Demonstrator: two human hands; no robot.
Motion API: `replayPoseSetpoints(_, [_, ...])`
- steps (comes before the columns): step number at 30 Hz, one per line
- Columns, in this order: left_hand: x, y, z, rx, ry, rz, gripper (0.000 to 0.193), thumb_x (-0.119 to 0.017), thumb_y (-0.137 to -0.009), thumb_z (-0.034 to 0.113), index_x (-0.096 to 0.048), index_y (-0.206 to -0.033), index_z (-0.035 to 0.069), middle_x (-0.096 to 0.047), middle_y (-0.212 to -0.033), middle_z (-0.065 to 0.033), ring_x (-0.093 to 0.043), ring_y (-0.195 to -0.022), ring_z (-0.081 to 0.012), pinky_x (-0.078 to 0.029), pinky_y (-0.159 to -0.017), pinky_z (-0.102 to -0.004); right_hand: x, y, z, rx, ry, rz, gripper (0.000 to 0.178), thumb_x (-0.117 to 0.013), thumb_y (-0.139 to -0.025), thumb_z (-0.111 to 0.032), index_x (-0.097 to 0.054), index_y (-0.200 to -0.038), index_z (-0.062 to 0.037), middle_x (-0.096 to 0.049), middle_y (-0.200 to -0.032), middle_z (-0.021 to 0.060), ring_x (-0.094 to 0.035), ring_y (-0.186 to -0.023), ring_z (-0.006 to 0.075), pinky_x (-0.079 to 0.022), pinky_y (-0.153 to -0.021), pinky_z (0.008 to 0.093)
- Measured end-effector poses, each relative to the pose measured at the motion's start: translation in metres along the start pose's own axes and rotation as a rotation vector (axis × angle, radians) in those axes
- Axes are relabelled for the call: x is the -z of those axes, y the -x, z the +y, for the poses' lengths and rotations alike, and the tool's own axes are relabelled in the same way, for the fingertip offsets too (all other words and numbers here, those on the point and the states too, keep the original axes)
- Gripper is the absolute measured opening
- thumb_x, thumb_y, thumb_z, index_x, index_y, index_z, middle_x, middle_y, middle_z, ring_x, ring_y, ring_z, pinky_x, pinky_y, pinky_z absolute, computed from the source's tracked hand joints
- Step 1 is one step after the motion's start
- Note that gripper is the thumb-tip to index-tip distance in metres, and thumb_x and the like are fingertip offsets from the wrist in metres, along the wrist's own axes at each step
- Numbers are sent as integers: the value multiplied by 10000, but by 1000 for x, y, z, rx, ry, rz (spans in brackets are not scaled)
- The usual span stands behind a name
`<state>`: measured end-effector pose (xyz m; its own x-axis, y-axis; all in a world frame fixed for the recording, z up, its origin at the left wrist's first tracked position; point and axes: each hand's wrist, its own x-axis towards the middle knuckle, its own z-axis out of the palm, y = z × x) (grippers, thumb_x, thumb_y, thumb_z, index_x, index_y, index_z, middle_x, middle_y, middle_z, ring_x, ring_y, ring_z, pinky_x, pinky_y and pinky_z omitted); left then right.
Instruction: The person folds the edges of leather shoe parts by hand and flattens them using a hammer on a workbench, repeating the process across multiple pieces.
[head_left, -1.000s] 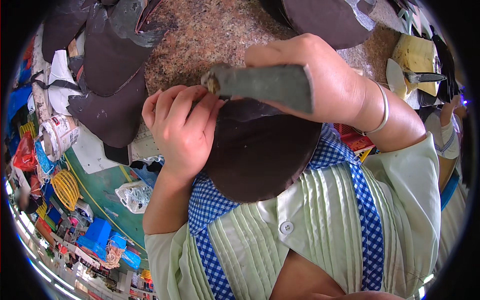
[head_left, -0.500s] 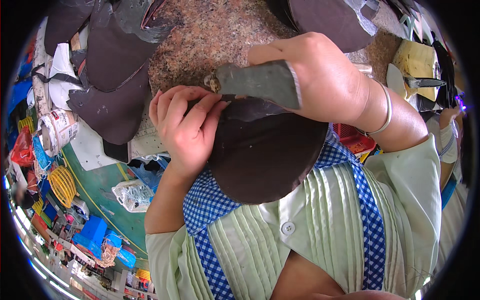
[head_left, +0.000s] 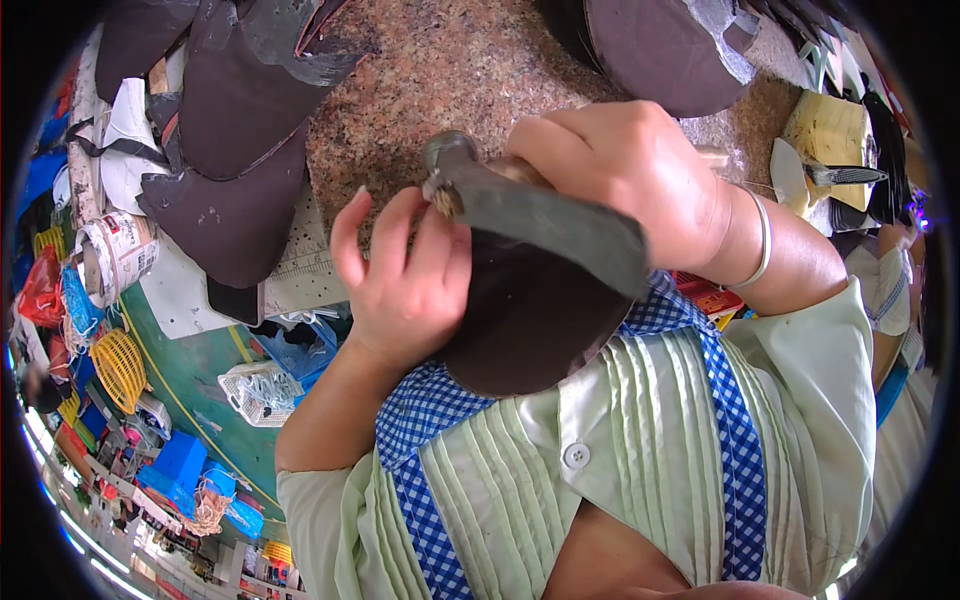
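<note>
- Here, a dark brown rounded piece [head_left: 540, 320] sits between the two hands at the table's near side, before a blue checked apron [head_left: 430, 410]; a hammer [head_left: 560, 225] with a grey metal head crosses above its upper part.
- The right hand [head_left: 625, 170], a bracelet [head_left: 765, 240] at its wrist, has its fingers wrapped around the hammer's handle; the left hand [head_left: 405, 280] is at the piece's left edge, fingers bent and slightly spread, though whether they pinch it cannot be told.
- Beyond lies the speckled table [head_left: 420, 80]; more brown pieces [head_left: 240, 120] overlap at left; another rounded one [head_left: 660, 55] lies at upper right, near a yellowish block [head_left: 830, 135].
- Lower left, a yellow basket [head_left: 120, 370] and a white basket [head_left: 255, 395] appear over green floor [head_left: 195, 375].
</note>
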<state>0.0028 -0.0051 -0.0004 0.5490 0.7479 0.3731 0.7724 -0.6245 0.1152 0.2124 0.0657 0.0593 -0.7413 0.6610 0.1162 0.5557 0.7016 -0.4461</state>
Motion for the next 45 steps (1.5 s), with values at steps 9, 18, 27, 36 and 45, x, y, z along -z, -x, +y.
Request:
replayPoseSetpoints(9, [-1, -8, -14, 205, 143, 141, 442, -781, -699, 322, -648, -1052, 92, -593, -1070, -77, -578, -1068, -267, -330, -1012, -483, -19, 16, 12, -167, 30, 218, 276, -714, -759, -191, -537, -891, -26, -615, -709, 132, -633, -673, 353, -511, -602, 435])
replayPoseSetpoints(18, [18, -41, -34, 76, 631, 308, 324, -784, -738, 48, -602, -1005, 24, -638, -1005, -149, -628, -901, -310, -503, -787, -384, 36, 34, 0, -455, -281, 183, 251, -767, -743, -125, -620, -915, -20, -633, -797, 122, -638, -718, 262, -514, -656, 349])
replayPoseSetpoints(27, [-7, -136, -177, 250, 327, 157, 271, -663, -866, 78, -637, -1131, 30, -656, -1093, -128, -649, -989, -238, -487, -889, -305, 97, 51, 80, -400, 535, 710, 297, -753, -819, -120, -611, -1032, 30, -594, -1052, 112, -578, -742, 154, -481, -692, 300])
replayPoseSetpoints(36, [-25, -233, -211, -16, 443, -360, 255, -606, -835, 36, -684, -1078, 23, -709, -1042, -106, -671, -984, -226, -497, -909, -315, 58, 27, 39, -332, -335, 456, 234, -732, -822, -65, -631, -1027, -14, -593, -936, 125, -620, -824, 261, -500, -725, 359])
replayPoseSetpoints(45, [51, -209, -105, -307, 78, 512, 278, -638, -864, 40, -671, -1133, -21, -670, -901, -121, -637, -817, -256, -504, -756, -346, 49, 37, 69, -592, -1665, 444, 441, -516, -988, -476, -580, -940, -42, -662, -830, 100, -462, -507, 81, -358, -452, 215])
